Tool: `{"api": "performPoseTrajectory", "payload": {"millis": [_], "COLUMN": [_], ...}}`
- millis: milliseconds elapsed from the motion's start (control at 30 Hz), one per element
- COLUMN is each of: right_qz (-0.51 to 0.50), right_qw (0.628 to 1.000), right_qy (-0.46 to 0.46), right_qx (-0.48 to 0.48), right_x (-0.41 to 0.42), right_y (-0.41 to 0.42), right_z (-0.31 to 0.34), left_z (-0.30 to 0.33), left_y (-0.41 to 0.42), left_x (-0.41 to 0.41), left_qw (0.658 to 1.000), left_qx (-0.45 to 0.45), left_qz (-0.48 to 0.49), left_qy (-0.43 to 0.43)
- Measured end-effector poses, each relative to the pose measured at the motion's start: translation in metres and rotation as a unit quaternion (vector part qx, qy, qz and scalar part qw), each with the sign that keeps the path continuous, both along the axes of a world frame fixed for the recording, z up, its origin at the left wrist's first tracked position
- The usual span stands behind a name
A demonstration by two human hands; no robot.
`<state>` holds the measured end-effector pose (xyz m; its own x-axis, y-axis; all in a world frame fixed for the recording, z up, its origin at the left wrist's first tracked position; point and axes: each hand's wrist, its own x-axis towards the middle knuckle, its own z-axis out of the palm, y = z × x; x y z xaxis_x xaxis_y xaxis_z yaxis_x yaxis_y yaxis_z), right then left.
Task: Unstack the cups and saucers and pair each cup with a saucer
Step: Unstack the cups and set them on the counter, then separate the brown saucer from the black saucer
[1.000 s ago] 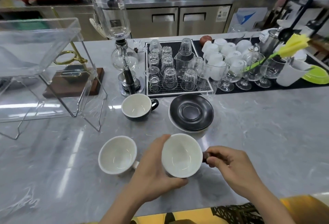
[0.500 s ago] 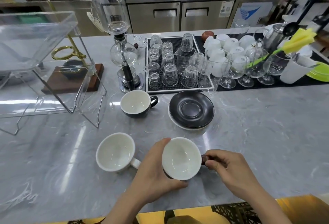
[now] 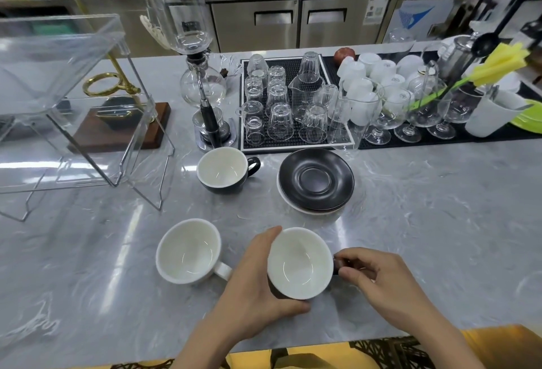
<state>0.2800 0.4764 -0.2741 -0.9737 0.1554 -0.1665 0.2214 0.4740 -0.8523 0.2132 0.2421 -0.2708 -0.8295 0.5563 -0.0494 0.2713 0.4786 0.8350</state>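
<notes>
At the near left, a glossy white ceramic cup [image 3: 188, 250] sits alone on the grey marble counter [image 3: 440, 222]. Just right of it, the left hand [image 3: 258, 283] curls around a dark-bodied, white-lined cup [image 3: 299, 263], while the right hand [image 3: 378, 277] pinches its handle, which points right. Another dark cup [image 3: 223, 170] stands farther off. The stacked matte black saucers [image 3: 316, 181] lie straight beyond the held cup, slightly right, probably nearer the right hand.

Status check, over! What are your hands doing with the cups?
Left hand cups the dark cup; right hand pinches its handle. Saucers stacked, no cup paired. White cup close beside left hand.
</notes>
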Motion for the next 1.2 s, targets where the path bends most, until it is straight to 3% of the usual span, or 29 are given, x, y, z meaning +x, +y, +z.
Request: {"api": "performPoseTrajectory", "payload": {"millis": [200, 400, 600, 867, 1200], "right_qz": [-0.035, -0.063, -0.096, -0.154, -0.223], "right_qw": [0.999, 0.996, 0.991, 0.983, 0.971], "right_qy": [0.017, 0.060, 0.091, 0.098, 0.080], "right_qx": [-0.002, 0.000, 0.011, 0.011, 0.036], "right_x": [-0.005, -0.019, -0.039, -0.076, -0.116], "right_y": [0.002, 0.007, 0.016, 0.032, 0.053], "right_z": [0.006, 0.016, 0.017, 0.011, -0.009], "left_z": [0.005, 0.013, 0.013, 0.007, -0.007], "left_y": [-0.002, 0.006, 0.026, 0.051, 0.067], "left_x": [-0.011, -0.032, -0.062, -0.103, -0.132], "left_qw": [0.999, 0.995, 0.994, 0.992, 0.985], "left_qx": [0.015, 0.056, 0.022, 0.011, -0.068], "left_qz": [0.007, 0.075, 0.105, 0.126, 0.154], "left_qy": [-0.041, -0.038, 0.027, 0.026, 0.043]}}
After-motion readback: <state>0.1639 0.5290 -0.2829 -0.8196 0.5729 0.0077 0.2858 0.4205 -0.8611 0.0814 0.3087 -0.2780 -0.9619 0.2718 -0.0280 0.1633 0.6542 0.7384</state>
